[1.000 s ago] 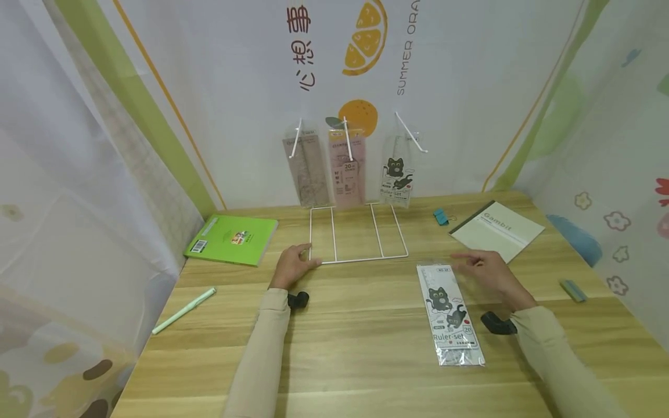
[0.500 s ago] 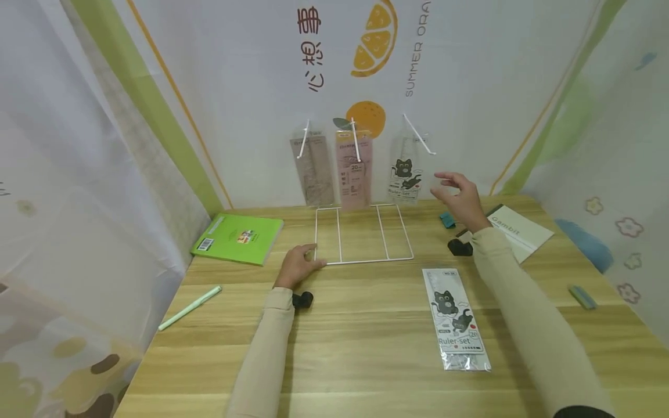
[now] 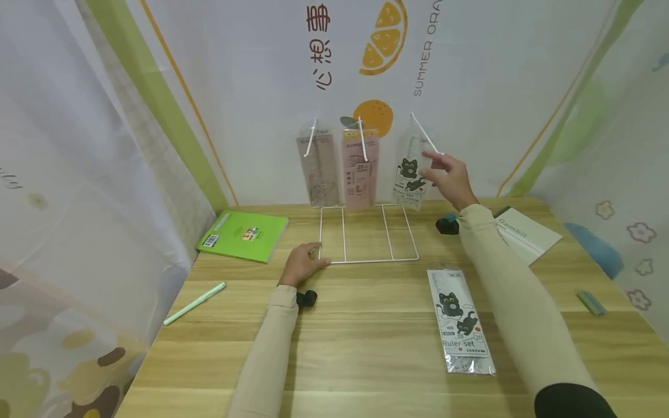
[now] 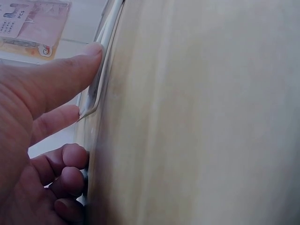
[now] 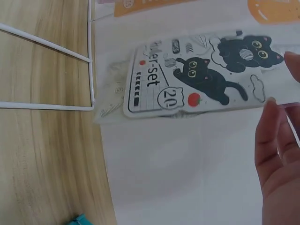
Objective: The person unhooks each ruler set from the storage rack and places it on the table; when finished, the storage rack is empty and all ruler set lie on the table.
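A white wire rack (image 3: 368, 261) stands at the back of the wooden table (image 3: 366, 348). Three ruler packs hang on its hooks: a grey one (image 3: 317, 171), a pink one (image 3: 359, 174) and a cat-printed ruler set (image 3: 410, 177). My left hand (image 3: 308, 264) rests on the front left corner of the rack's base, with the index finger (image 4: 70, 70) lying along the wire (image 4: 101, 79). My right hand (image 3: 431, 162) is raised at the tip of the right hook (image 3: 425, 136), fingers (image 5: 274, 122) relaxed beside the hanging cat pack (image 5: 197, 79) and holding nothing. A second cat ruler set (image 3: 462, 319) lies flat on the table.
A green notebook (image 3: 243, 235) and a pale green pen (image 3: 194, 303) lie at the left. At the right are a white booklet (image 3: 528, 235) and a small grey-green eraser (image 3: 590, 302). A teal clip (image 5: 79, 220) sits by the rack's right side. Curtains close in three sides.
My right hand has lifted off the table beside the flat ruler set and moved up and back to the right hook. The left hand has stayed on the rack base.
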{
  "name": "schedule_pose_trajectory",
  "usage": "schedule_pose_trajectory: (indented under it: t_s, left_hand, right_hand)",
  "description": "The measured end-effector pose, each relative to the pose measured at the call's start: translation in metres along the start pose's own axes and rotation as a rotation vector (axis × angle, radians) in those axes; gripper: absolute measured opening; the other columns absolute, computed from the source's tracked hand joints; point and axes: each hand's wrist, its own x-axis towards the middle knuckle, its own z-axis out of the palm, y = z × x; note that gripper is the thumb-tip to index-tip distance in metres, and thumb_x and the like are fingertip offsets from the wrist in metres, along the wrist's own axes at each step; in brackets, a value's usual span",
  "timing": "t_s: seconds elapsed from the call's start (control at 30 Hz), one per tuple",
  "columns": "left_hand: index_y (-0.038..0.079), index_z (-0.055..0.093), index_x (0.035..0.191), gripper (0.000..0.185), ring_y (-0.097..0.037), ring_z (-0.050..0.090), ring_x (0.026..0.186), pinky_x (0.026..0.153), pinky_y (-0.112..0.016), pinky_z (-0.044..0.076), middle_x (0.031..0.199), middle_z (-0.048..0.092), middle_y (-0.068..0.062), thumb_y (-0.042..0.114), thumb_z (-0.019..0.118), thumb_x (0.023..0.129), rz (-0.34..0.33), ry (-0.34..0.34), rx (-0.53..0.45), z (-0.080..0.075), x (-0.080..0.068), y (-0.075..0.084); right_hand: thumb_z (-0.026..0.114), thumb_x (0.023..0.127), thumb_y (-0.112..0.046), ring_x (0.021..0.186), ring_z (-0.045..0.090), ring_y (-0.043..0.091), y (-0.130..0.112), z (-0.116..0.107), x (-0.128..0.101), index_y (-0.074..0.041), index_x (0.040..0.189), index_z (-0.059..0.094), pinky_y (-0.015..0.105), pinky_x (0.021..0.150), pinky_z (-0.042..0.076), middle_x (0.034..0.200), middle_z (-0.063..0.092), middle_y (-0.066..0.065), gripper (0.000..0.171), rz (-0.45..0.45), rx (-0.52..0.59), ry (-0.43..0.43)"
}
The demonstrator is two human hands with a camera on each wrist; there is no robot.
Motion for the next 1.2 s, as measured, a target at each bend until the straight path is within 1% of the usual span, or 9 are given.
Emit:
schedule_pose_trajectory:
  t_s: [0.13,0.3,0.4,0.5,0.7,0.83,1.03,1.13,1.2]
  left_hand:
    - [-0.001,0.06,0.136,0.057,-0.044,0.053,0.129,0.109,-0.054,0.042,0.136,0.06,-0.025,0.027,0.077,0.089,0.007,0.004,0.005,0.001,0.0,0.002]
    - [0.0,0.06,0.137,0.058,-0.043,0.053,0.13,0.109,-0.054,0.042,0.136,0.06,-0.024,0.028,0.077,0.089,-0.001,-0.001,0.002,0.0,0.0,0.003]
    - [0.001,0.06,0.137,0.058,-0.043,0.052,0.13,0.11,-0.053,0.041,0.137,0.06,-0.024,0.028,0.077,0.089,-0.002,0.001,0.0,0.0,0.0,0.002]
    - [0.0,0.06,0.136,0.057,-0.043,0.053,0.13,0.11,-0.053,0.041,0.136,0.06,-0.024,0.028,0.077,0.089,0.006,0.006,0.004,-0.001,0.0,0.001]
    - [0.0,0.06,0.136,0.058,-0.043,0.053,0.13,0.11,-0.053,0.042,0.136,0.06,-0.024,0.028,0.077,0.089,0.001,0.006,0.0,0.0,0.0,0.0]
    - [0.0,0.06,0.137,0.058,-0.043,0.051,0.131,0.111,-0.054,0.04,0.138,0.059,-0.023,0.027,0.078,0.089,-0.007,0.001,-0.003,0.001,-0.001,0.001]
    - [0.0,0.059,0.137,0.057,-0.043,0.048,0.135,0.113,-0.054,0.038,0.142,0.057,-0.023,0.026,0.077,0.09,-0.029,-0.003,-0.009,0.0,-0.001,0.004]
    - [0.0,0.059,0.137,0.057,-0.044,0.049,0.134,0.112,-0.055,0.039,0.142,0.057,-0.023,0.026,0.076,0.09,-0.028,-0.004,-0.003,0.001,-0.002,0.004]
    - [-0.001,0.059,0.137,0.057,-0.044,0.048,0.134,0.112,-0.055,0.039,0.142,0.056,-0.023,0.027,0.076,0.09,-0.027,-0.006,-0.003,0.001,-0.002,0.004]
  right_hand:
    - [0.067,0.092,-0.001,0.093,0.058,0.008,-0.014,-0.001,-0.009,0.003,0.135,0.06,0.018,0.063,0.05,0.099,0.065,0.015,0.043,-0.002,0.0,0.004]
    - [0.068,0.093,-0.003,0.091,0.057,0.007,-0.014,-0.001,-0.015,0.001,0.133,0.062,0.016,0.061,0.048,0.094,0.066,0.005,0.041,-0.012,0.02,0.023]
    - [0.07,0.091,-0.001,0.088,0.059,0.007,-0.015,0.002,-0.021,0.003,0.129,0.063,0.016,0.059,0.048,0.088,0.066,0.002,0.039,-0.042,0.035,0.046]
    - [0.071,0.089,0.002,0.083,0.061,0.008,-0.016,0.004,-0.028,0.008,0.125,0.064,0.016,0.056,0.046,0.085,0.067,0.002,0.037,-0.087,0.043,0.061]
    - [0.072,0.088,0.005,0.077,0.062,0.006,-0.015,0.002,-0.041,0.012,0.121,0.064,0.013,0.063,0.048,0.084,0.068,0.004,0.034,-0.167,0.056,0.076]
    - [0.072,0.088,0.005,0.074,0.061,0.005,-0.014,-0.002,-0.052,0.013,0.119,0.064,0.013,0.06,0.047,0.082,0.067,0.004,0.033,-0.183,0.084,0.084]
    - [0.071,0.089,0.005,0.073,0.058,0.007,-0.013,-0.008,-0.067,0.011,0.12,0.064,0.013,0.059,0.047,0.081,0.064,0.007,0.033,-0.205,0.112,0.054]
    - [0.071,0.089,0.006,0.071,0.057,0.007,-0.015,-0.011,-0.076,0.011,0.121,0.064,0.013,0.059,0.047,0.08,0.062,0.004,0.033,-0.202,0.116,0.044]
    - [0.071,0.089,0.007,0.069,0.056,0.005,-0.009,-0.013,-0.08,0.011,0.121,0.064,0.012,0.057,0.045,0.079,0.062,0.003,0.034,-0.2,0.122,0.038]
